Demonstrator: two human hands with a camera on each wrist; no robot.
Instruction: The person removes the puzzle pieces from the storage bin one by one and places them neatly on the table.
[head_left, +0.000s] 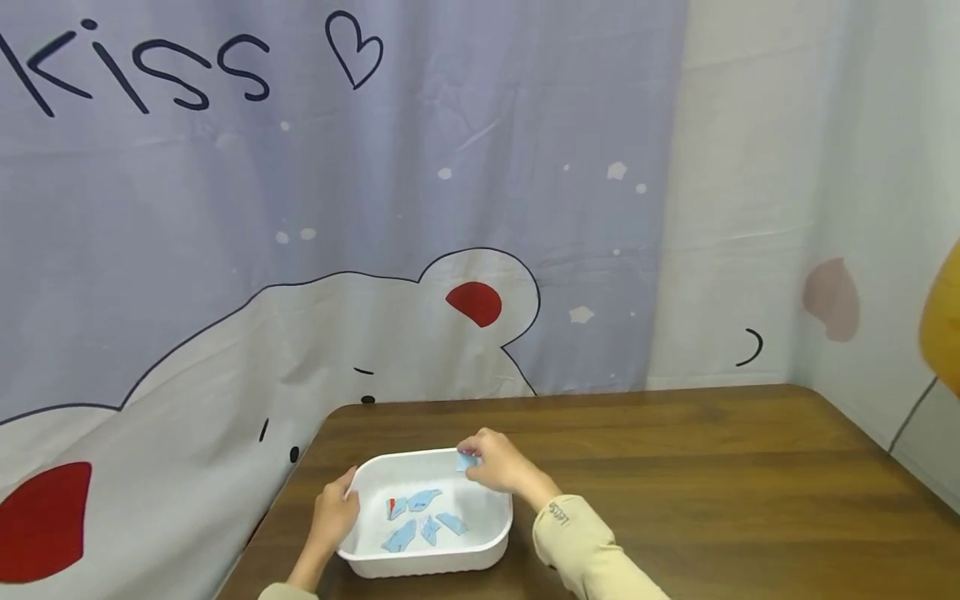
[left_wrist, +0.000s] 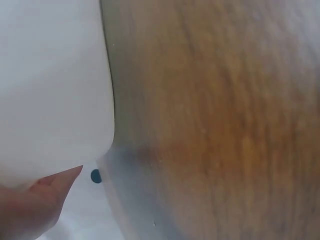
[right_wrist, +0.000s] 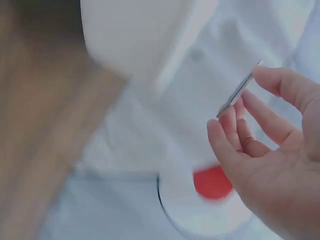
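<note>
My right hand [head_left: 498, 462] pinches a thin, flat light-blue piece [head_left: 466, 461] over the back right corner of a white plastic tray [head_left: 427, 567]. Seen edge-on in the right wrist view, this piece [right_wrist: 239, 92] is held between the thumb and fingertips. My left hand [head_left: 334, 512] holds the tray's left side, its thumb at the rim. In the left wrist view, part of the left hand [left_wrist: 37, 210] lies against the white tray wall [left_wrist: 55, 100]. Several irregular light-blue pieces lie flat in the tray, including one with a red patch [head_left: 396, 507] and a larger one [head_left: 400, 537] near the front.
The tray stands on a brown wooden table [head_left: 675, 483], toward its left end. Behind the table hangs a printed curtain [head_left: 480, 167] with a white bear drawing and lettering. More table surface extends to the right of the tray.
</note>
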